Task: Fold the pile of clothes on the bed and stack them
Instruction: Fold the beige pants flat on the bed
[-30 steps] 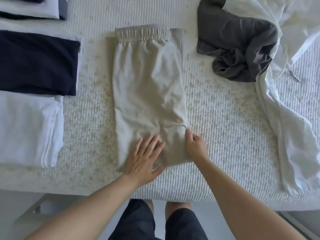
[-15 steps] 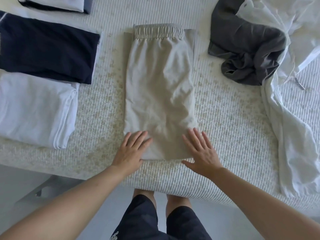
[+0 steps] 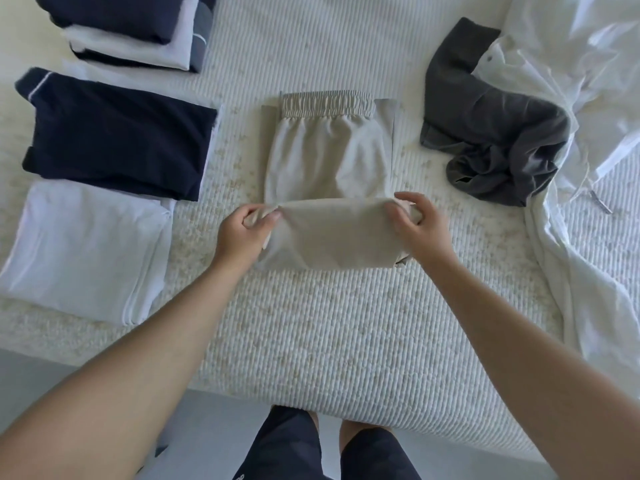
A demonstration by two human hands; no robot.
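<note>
Beige shorts [image 3: 325, 157] with an elastic waistband lie in the middle of the bed, folded lengthwise. Their lower end is lifted and turned up toward the waistband. My left hand [image 3: 244, 230] grips the left corner of that lifted end, and my right hand [image 3: 417, 225] grips the right corner. To the left lie folded clothes: a white piece [image 3: 86, 251], a navy piece [image 3: 117, 140] and a mixed stack [image 3: 138, 29] at the back. On the right, a crumpled grey garment [image 3: 491, 123] and loose white clothes [image 3: 588, 140] lie unfolded.
The ribbed white bedcover [image 3: 346, 334] has open room in front of the shorts. The bed's front edge runs just above my legs, with grey floor below. The white clothes trail down the right side toward that edge.
Both hands went from pressing flat on the shorts' lower end to gripping its corners. That end is lifted and carried up toward the waistband. The view has shifted.
</note>
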